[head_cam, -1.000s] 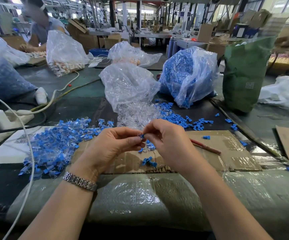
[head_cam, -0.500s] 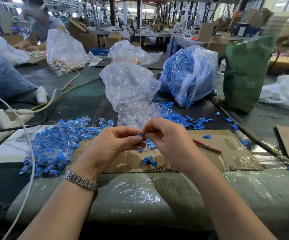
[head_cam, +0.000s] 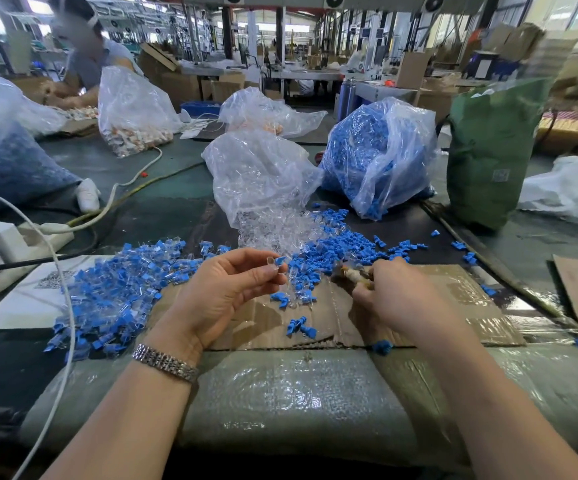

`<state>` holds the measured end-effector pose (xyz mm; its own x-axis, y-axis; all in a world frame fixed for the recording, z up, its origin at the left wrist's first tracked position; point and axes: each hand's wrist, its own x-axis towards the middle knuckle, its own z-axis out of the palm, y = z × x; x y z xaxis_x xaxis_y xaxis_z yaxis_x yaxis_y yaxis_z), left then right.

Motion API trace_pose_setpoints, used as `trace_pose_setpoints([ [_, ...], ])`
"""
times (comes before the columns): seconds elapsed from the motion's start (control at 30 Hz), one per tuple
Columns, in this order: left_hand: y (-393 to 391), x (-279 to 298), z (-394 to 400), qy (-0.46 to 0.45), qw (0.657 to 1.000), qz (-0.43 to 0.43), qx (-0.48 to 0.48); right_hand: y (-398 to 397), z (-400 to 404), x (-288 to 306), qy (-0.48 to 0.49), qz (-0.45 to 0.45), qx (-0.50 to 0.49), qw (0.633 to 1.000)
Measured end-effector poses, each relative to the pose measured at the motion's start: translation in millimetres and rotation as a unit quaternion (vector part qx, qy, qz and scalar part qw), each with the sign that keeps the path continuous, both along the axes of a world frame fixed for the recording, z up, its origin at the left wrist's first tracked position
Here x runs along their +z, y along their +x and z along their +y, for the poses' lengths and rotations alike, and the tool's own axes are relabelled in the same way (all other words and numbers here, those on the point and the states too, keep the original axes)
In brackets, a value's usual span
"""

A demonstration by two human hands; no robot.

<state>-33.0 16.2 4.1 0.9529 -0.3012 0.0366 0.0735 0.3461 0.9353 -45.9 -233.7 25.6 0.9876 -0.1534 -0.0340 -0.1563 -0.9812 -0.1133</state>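
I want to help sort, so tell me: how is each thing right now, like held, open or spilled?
Left hand, pinching a small clear-and-blue piece.
Right hand, gripping a stick, blurred.
Clear bag, open, clear parts spilling out.
Blue bag, full, with loose blue parts on the table near it.
Green bag, standing upright.
Cardboard, lying flat.

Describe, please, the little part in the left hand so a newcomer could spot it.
Find the flattened cardboard sheet at the near table edge; the left hand hovers over its left end. Between thumb and forefinger it pinches a small clear piece with a blue insert. Unlike the similar parts lying loose all around, this one is held up off the surface.
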Motion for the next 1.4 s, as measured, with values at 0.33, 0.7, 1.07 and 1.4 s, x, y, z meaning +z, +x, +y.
trace_pose_setpoints([
  [0.33, 5, -1, 2, -0.075, 0.996, 0.010, 0.043, -24, 34, 35, 0.358, 0.135, 0.149, 0.912],
  [0.7, 5, -2, -1, -0.039, 0.999, -0.018, 0.027, -31, 55, 31, 0.377, 0.126, 0.162, 0.903],
  [1.07, 4, -4, -5, 0.023, 0.998, -0.031, 0.059, -31, 66, 14, 0.332, 0.070, 0.144, 0.930],
  [1.4, 18, -15, 15, 0.384, 0.790, -0.136, 0.458, -6, 15, 26, 0.237, -0.009, 0.014, 0.971],
])
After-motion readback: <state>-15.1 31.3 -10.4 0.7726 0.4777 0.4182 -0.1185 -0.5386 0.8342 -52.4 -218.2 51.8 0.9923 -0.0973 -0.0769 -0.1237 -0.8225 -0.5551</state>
